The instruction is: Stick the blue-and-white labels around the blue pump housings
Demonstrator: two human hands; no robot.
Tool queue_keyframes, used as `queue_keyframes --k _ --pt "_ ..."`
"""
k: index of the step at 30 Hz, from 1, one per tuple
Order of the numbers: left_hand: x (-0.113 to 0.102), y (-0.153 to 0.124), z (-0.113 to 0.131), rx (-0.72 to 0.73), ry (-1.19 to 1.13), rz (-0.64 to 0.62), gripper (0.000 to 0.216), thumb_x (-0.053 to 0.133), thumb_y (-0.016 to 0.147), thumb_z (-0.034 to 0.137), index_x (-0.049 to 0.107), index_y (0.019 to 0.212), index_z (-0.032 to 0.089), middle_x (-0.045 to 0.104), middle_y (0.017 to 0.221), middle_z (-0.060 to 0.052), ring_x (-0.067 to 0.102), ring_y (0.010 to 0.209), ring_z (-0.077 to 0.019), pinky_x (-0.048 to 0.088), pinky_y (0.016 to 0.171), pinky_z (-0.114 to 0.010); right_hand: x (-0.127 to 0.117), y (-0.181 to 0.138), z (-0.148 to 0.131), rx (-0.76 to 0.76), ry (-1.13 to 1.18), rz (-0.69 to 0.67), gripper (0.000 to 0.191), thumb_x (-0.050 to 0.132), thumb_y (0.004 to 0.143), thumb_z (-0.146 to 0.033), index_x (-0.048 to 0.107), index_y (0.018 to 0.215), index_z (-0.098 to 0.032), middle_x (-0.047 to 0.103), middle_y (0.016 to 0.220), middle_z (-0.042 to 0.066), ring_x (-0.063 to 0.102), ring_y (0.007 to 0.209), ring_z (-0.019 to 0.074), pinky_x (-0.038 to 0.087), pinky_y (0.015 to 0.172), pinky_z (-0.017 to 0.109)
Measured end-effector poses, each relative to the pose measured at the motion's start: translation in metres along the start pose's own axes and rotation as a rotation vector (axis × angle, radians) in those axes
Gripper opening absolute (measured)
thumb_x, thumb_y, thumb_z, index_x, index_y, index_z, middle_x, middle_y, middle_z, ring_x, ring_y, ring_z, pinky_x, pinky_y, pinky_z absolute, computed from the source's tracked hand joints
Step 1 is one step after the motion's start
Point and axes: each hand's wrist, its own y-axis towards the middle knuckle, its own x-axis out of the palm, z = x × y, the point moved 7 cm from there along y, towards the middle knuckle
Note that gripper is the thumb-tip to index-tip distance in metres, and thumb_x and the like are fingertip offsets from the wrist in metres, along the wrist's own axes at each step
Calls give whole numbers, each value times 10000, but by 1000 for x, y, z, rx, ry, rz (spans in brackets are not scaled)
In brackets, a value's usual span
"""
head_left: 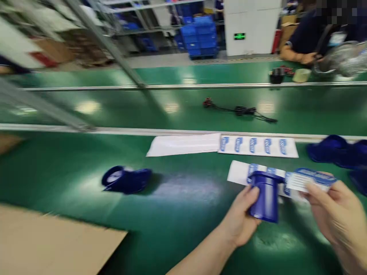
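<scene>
My left hand [243,219] grips a dark blue plastic cylinder [265,198] with a flange at its upper end. Between the thumb and fingers of my right hand [336,214] is a white and blue printed label [311,179]. Behind the cylinder extends a strip of labels [239,172], partly covered; whether a hand holds it I cannot tell. Farther back on the green table lie a sheet of blue-printed labels [258,146] and a blank white strip [186,144].
At left on the table is a blue plastic part with a round opening [126,180]. More blue parts [329,149] sit at the right edge. Cardboard [57,240] occupies the front left. A black cable [243,110] rests beyond the rail, and a person [304,42] works across.
</scene>
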Motion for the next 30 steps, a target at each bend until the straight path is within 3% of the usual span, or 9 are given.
queue_keyframes --k 3,7,11,20,30 --pt "0 3 15 51 108 11 523 770 831 455 659 1274 201 739 1134 -117 709 941 -252 546 837 -352 10 -1 -3 104 136 -87 239 891 801 -329 698 910 -242 654 853 9 602 764 161 513 712 260" --pt "3 3 30 111 222 8 576 741 862 345 569 1404 256 667 1332 -99 606 1233 -303 511 990 -396 32 0 -6 152 189 -238 269 915 766 -346 699 862 -219 678 1031 33 613 939 196 509 846 296" --pt "7 3 36 169 283 -3 753 784 824 312 452 1499 293 570 1477 -83 472 1396 -334 435 1117 -444 36 -7 -2 192 200 -239 312 939 734 -350 682 834 -203 673 865 12 601 807 167 507 791 284" --pt "11 3 40 327 346 20 801 778 842 385 398 1545 320 493 1555 -51 416 1448 -326 397 1167 -411 46 -11 11 261 212 -264 332 955 711 -325 678 839 -194 642 765 -9 548 688 134 474 664 247" --pt "11 3 32 301 355 -24 868 714 891 393 225 1607 338 467 1571 -44 437 1426 -317 436 1136 -435 51 -15 17 276 190 -229 352 955 688 -353 681 840 -193 632 808 -4 520 707 131 443 615 226"
